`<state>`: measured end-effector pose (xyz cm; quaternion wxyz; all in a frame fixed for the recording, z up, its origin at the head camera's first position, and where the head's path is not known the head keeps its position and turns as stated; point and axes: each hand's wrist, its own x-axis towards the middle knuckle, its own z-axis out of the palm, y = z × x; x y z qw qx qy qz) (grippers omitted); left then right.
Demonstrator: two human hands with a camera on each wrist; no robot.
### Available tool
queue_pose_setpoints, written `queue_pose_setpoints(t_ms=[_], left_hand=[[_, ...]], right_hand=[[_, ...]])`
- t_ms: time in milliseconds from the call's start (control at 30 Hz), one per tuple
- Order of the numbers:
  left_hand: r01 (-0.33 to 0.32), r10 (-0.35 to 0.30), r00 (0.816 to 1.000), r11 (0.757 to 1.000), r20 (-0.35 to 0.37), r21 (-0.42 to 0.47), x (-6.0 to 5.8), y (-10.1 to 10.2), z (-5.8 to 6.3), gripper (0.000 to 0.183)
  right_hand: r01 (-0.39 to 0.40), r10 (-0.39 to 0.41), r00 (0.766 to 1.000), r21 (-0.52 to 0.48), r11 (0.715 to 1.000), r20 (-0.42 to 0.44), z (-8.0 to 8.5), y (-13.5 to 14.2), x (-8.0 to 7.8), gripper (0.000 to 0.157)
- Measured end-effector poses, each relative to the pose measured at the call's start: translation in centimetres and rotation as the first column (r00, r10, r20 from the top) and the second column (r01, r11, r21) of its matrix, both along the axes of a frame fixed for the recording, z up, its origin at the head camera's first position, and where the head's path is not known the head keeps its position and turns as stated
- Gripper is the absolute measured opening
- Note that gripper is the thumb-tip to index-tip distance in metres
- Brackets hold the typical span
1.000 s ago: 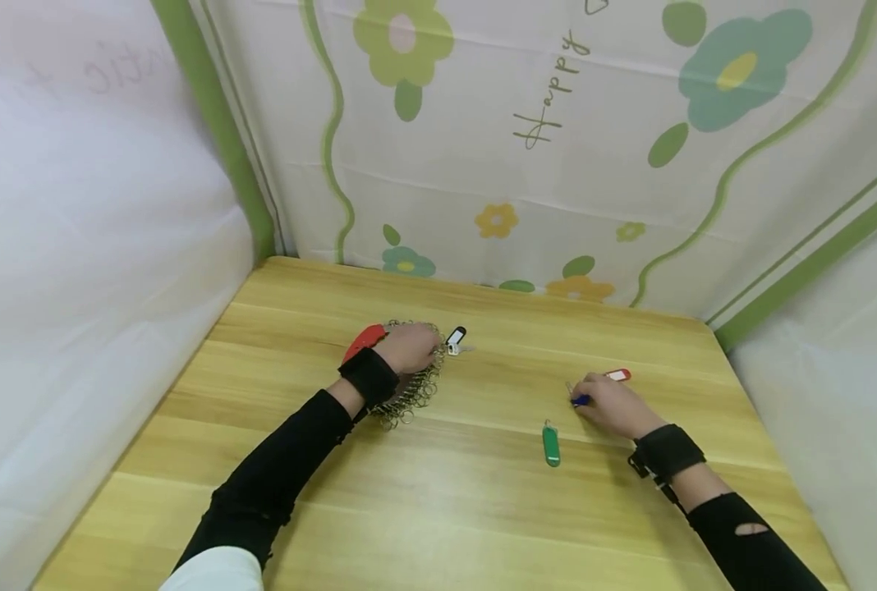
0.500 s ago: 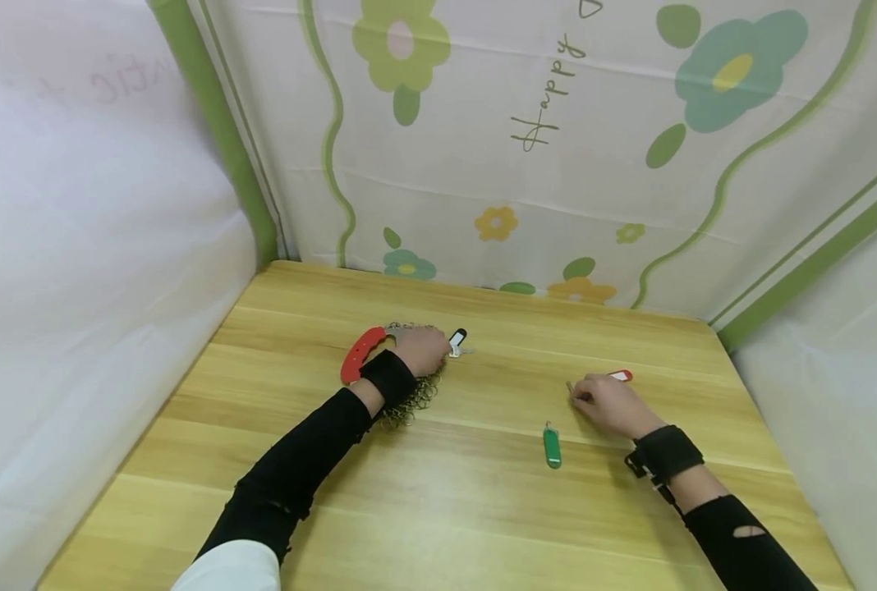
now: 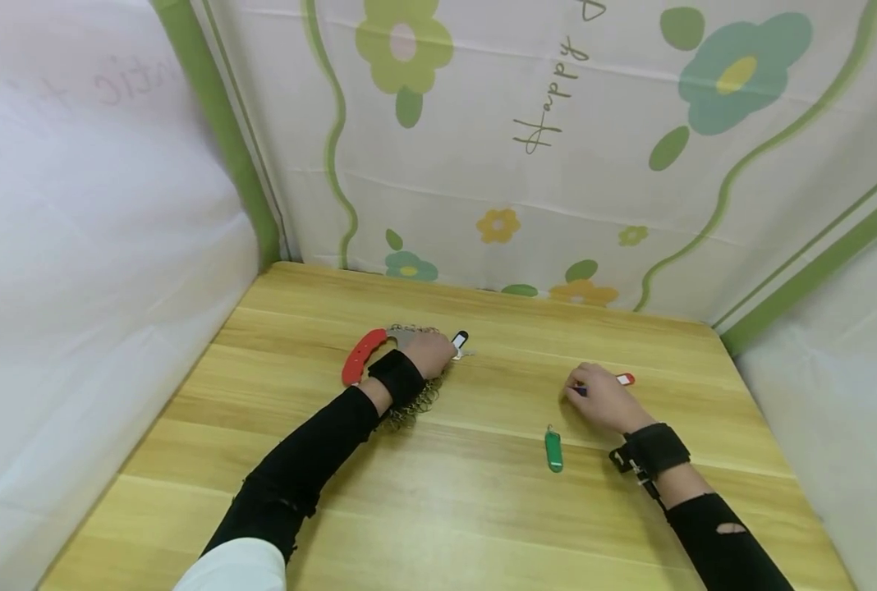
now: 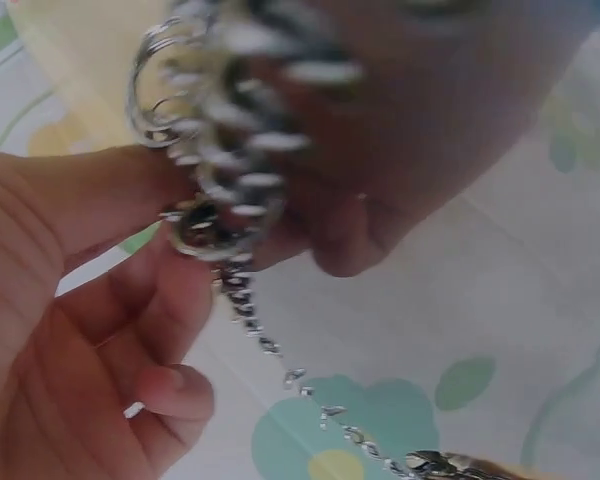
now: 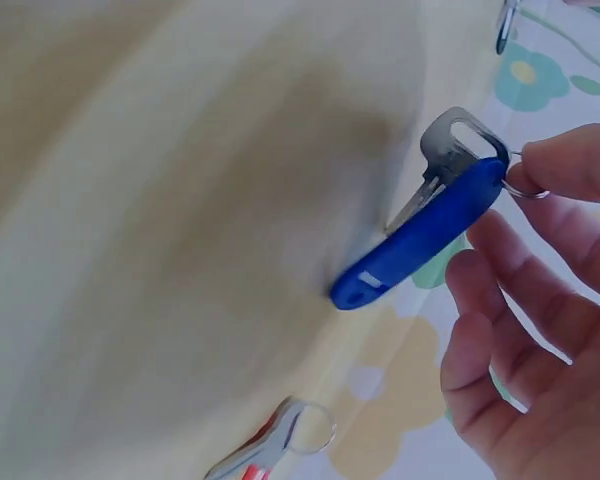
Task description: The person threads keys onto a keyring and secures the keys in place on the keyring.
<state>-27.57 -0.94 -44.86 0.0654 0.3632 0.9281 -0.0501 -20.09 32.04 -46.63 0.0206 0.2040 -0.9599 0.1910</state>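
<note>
On the wooden table lies a metal hoop with a red handle (image 3: 362, 357), strung with several small split rings (image 3: 416, 404). My left hand (image 3: 429, 353) is over the hoop's right side; in the left wrist view, thumb and fingers pinch a small metal ring (image 4: 215, 228) in the row. To the right, my right hand (image 3: 603, 396) pinches the small wire ring (image 5: 526, 192) of a blue key tag (image 5: 420, 235), with a silver key (image 5: 448, 145) hanging beside the tag. In the head view that tag is mostly hidden by the fingers.
Just right of the left hand lies a black-edged key tag (image 3: 460, 338) with a key. A green key tag (image 3: 553, 451) lies in front of my right hand, and a red key tag (image 3: 626, 379) behind it. A flowered cloth (image 3: 438, 164) rises behind the table.
My left hand has shifted a little right, uncovering more of the red handle. My right hand has moved slightly left and back with the blue key tag.
</note>
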Motion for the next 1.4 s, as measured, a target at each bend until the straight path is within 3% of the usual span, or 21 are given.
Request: queue_pose_setpoints(t_ms=[167,300,533,767,933,1033,1133,1233,1300,1400], left_hand=[[-0.019,0.015,0.994,0.999,0.109,0.035,-0.3,0.1,1.0,0.014],[-0.042,0.029,0.987,0.996,0.157,0.076,-0.8,-0.1,1.4,0.017],[-0.1,0.062,0.974,0.98,0.217,0.171,-1.1,-0.2,2.4,0.041],[-0.181,0.123,0.964,0.953,0.235,0.244,-1.4,-0.4,2.7,0.047],[-0.27,0.194,0.941,0.924,0.278,0.269,-1.0,-0.4,2.1,0.045],[-0.3,0.225,0.933,0.917,0.282,0.263,-0.5,-0.3,1.7,0.043],[-0.317,0.237,0.929,0.907,0.285,0.278,-0.1,-0.2,1.4,0.042],[-0.325,0.238,0.927,0.893,0.289,0.31,0.1,-0.3,1.3,0.041],[-0.327,0.235,0.929,0.884,0.287,0.334,0.3,-0.4,1.2,0.04],[-0.321,0.23,0.934,0.875,0.273,0.361,0.5,-0.6,1.0,0.04]], right_hand=[[0.037,-0.034,0.998,-0.063,0.997,0.049,0.5,-0.6,-0.8,0.007],[0.066,-0.052,0.992,-0.116,0.991,0.115,0.9,-1.2,-1.5,0.013],[0.095,-0.05,0.979,-0.225,0.97,0.198,1.0,-1.8,-3.3,0.011],[0.098,0.013,0.949,-0.334,0.937,0.315,2.2,-3.9,-4.1,0.016],[0.112,0.072,0.915,-0.42,0.901,0.397,4.1,-6.2,-3.8,0.019],[0.131,0.095,0.894,-0.457,0.88,0.438,3.7,-6.9,-4.1,0.021],[0.164,0.149,0.863,-0.546,0.822,0.483,2.5,-7.4,-4.8,0.023],[0.196,0.211,0.841,-0.645,0.738,0.498,1.2,-7.9,-5.7,0.025],[0.22,0.242,0.834,-0.701,0.678,0.496,0.3,-8.5,-6.2,0.025],[0.224,0.286,0.833,-0.76,0.61,0.474,-0.2,-9.6,-6.5,0.025]])
